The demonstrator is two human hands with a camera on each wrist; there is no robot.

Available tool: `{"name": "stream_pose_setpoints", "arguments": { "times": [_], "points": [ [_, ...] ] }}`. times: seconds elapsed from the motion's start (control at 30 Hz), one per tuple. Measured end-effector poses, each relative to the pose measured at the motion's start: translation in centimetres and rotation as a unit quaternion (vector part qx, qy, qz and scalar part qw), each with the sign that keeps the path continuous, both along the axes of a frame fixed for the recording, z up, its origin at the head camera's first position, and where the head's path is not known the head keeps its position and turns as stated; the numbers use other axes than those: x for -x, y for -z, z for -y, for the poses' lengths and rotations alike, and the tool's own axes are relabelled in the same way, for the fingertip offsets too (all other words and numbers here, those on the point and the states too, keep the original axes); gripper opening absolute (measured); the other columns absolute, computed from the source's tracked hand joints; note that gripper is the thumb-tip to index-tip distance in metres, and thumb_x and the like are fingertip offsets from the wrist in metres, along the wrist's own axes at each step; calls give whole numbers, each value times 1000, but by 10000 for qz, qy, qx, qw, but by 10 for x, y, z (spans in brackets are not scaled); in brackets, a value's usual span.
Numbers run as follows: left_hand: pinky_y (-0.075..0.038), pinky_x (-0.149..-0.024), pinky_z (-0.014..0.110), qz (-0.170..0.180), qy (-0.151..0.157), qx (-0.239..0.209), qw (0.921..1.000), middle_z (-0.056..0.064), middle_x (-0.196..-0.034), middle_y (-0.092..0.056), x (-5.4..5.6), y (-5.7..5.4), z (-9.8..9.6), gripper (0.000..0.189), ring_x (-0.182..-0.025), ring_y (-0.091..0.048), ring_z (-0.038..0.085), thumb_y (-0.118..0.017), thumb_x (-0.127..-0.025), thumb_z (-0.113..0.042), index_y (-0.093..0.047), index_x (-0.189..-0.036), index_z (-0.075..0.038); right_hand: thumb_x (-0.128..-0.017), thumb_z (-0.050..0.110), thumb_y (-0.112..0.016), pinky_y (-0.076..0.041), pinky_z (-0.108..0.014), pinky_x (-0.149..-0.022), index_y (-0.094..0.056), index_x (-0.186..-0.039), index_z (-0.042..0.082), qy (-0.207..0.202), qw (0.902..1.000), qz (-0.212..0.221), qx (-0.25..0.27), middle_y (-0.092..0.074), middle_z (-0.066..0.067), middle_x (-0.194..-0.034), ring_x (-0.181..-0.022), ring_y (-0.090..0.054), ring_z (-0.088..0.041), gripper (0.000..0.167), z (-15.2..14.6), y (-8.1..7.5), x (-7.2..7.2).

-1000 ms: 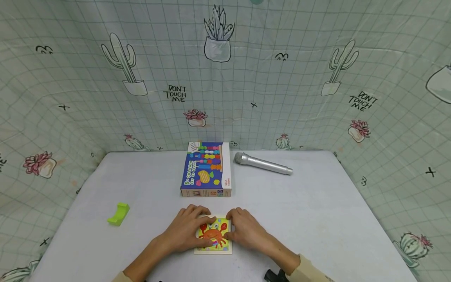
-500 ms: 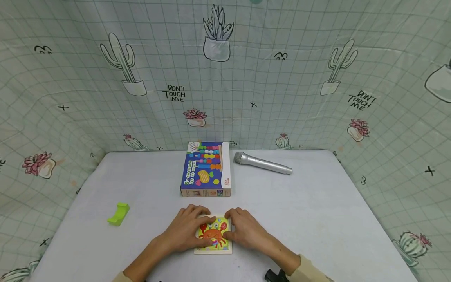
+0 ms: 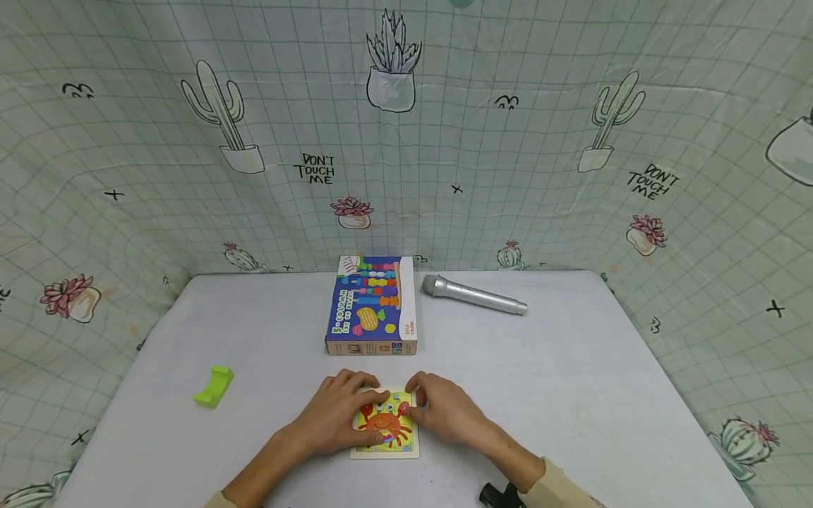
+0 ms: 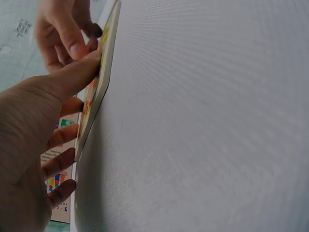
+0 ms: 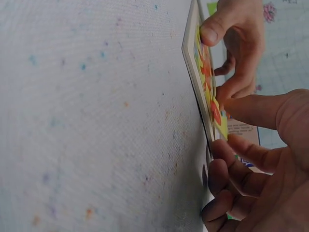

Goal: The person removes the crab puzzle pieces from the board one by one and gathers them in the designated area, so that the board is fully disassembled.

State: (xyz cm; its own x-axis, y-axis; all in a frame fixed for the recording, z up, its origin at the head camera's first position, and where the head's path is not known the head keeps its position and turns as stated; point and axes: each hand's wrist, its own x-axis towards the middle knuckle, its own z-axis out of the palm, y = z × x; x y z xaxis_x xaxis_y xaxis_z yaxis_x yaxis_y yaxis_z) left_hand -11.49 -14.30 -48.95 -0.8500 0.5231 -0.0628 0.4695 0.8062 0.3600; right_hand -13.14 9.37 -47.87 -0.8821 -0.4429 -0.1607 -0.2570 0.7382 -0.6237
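A square jigsaw puzzle (image 3: 386,425) with an orange crab picture lies in a pale tray (image 3: 384,455) at the front middle of the table. My left hand (image 3: 339,413) rests on it from the left, thumb pressing its lower part and index finger near the top. In the right wrist view a yellow corner puzzle piece (image 5: 216,112) with a red claw tilts up from the tray. My right hand (image 3: 447,409) pinches this piece between thumb (image 5: 256,110) and index finger, at the puzzle's upper right corner. Its other fingers are curled beside the tray.
Behind the puzzle lies a blue and white toy box (image 3: 371,307). A silver microphone (image 3: 476,295) is to the box's right. A lime green curved block (image 3: 214,386) sits at the left. Near my right sleeve is a black object (image 3: 498,496) at the table's front edge.
My right thumb has moved up along the puzzle's right side to the crab's claw, and the right hand has risen slightly with it. The left hand stays in place.
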Motion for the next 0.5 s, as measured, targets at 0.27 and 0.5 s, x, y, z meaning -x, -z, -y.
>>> {"name": "stream_pose_setpoints", "arguments": {
  "times": [0.27,0.5],
  "points": [
    [-40,-100,52,-42,-13,-15,10000,-3,-134,-56,0,0,0,68,-122,-45,23,-70,-79,-70,-66,-134,-31,-88,21,-74,-42,-26,-60,-66,-105,15,170,9991,-185,336,-56,8,-82,-68,-50,-9,20,1,-2,0],
    [-39,-100,52,-47,-16,-15,10000,-3,-134,-55,0,2,0,68,-122,-45,23,-68,-79,-71,-65,-134,-31,-89,17,-73,-43,-25,-62,-65,-98,17,182,9980,-242,564,-60,10,-82,-68,-52,-7,12,-1,-1,0]
  ]
}}
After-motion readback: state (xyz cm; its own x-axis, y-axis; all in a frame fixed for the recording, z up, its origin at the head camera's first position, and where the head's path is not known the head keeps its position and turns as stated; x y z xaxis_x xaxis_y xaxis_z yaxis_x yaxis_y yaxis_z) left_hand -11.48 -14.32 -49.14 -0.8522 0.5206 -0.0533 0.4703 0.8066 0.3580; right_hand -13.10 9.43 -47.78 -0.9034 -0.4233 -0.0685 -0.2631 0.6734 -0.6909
